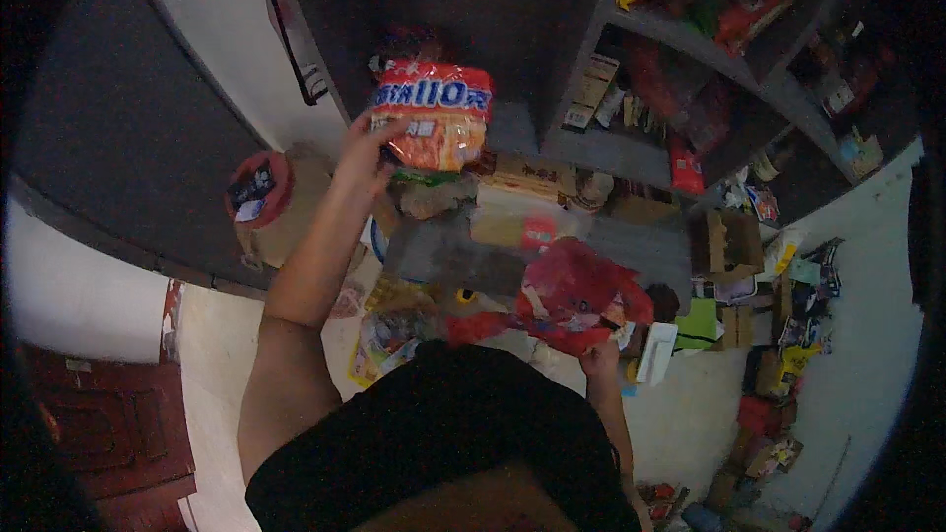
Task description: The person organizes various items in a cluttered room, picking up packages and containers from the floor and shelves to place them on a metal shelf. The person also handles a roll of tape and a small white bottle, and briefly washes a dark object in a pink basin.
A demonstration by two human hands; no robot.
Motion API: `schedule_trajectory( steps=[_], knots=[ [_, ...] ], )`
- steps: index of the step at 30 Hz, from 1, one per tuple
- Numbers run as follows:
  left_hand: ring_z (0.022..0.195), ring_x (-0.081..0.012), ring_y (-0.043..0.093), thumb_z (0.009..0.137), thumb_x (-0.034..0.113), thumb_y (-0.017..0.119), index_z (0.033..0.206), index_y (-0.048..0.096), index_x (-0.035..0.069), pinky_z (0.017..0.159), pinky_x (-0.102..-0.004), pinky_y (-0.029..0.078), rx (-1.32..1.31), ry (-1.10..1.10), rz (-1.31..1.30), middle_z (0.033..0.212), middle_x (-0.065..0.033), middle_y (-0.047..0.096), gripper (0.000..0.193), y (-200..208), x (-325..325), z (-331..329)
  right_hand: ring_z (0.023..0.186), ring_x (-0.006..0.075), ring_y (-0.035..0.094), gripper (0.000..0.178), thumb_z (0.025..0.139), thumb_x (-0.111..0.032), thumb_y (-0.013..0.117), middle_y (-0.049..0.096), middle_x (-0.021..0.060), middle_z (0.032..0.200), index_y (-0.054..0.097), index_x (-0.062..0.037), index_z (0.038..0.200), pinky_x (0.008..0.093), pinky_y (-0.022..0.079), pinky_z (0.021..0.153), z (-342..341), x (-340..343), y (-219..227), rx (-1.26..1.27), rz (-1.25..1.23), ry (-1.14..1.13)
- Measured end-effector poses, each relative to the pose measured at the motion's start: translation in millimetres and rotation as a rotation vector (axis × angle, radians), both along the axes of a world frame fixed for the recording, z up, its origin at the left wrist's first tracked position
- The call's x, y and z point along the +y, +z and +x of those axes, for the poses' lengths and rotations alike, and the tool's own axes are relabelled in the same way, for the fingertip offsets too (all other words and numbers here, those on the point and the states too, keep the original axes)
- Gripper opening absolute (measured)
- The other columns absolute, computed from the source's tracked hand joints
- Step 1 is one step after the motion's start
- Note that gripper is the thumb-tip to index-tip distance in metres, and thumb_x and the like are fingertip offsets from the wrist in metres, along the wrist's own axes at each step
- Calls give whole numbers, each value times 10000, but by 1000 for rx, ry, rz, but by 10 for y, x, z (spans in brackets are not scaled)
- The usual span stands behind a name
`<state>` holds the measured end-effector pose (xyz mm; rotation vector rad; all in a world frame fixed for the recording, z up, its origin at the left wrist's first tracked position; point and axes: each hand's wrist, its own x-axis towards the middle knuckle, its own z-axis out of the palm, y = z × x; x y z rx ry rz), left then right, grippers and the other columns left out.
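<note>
My left hand (367, 148) is raised in front of the shelf unit, its fingers closed round the left side of a glossy red-and-orange instant noodle pack (439, 143) with a food picture on it. The pack is held up before an open compartment. Lower down on the right, my right hand (598, 360) is closed on the edge of a red plastic bag (572, 281). The bag hangs crumpled, and what lies inside it is mostly hidden.
A grey shelf unit (576, 59) with packets and boxes stands ahead. Cardboard boxes (532, 177) sit on its lower shelf. A round red-lidded container (261, 189) is at the left. Boxes and clutter (778, 365) line the right wall; a dark red door (108, 424) is lower left.
</note>
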<state>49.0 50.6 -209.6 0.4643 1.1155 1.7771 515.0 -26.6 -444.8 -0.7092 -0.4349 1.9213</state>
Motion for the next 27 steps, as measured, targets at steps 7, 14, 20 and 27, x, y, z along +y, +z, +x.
schedule_trajectory(
  steps=[7, 14, 20, 27],
  knots=[
    [967, -304, 550, 752, 94, 643, 1031, 551, 33, 775, -459, 480, -54, 175, -111, 1086, -148, 556, 300, -38, 1439, -1188, 1064, 266, 509, 375, 876, -163, 435, 489, 116, 1190, 399, -62, 1236, 402, 465, 867, -256, -91, 390, -133, -20, -174],
    [1085, -333, 466, 755, 106, 628, 1100, 489, -22, 865, -468, 417, -136, 185, 179, 1183, -194, 484, 393, -253, 1492, -1104, 1133, 296, 459, 429, 879, -213, 441, 444, 114, 1263, 369, -62, 1274, 455, 395, 945, -554, -196, 660, -20, -54, -303],
    [977, -350, 485, 660, 161, 700, 1096, 514, 102, 776, -442, 405, 2050, 506, -60, 1126, -204, 471, 479, -323, 908, -419, 1134, 284, 457, 454, 892, -309, 410, 438, 105, 1277, 374, -70, 1277, 439, 380, 956, -552, -266, 503, -167, 98, -227],
    [954, -328, 506, 728, 49, 542, 1030, 569, 108, 708, -412, 482, 2115, 287, -283, 1073, -130, 518, 308, -329, 1508, -1015, 1164, 282, 431, 450, 889, -267, 456, 429, 104, 1285, 363, -87, 1291, 418, 377, 967, -257, -326, 62, 7, -87, -168]
  ],
)
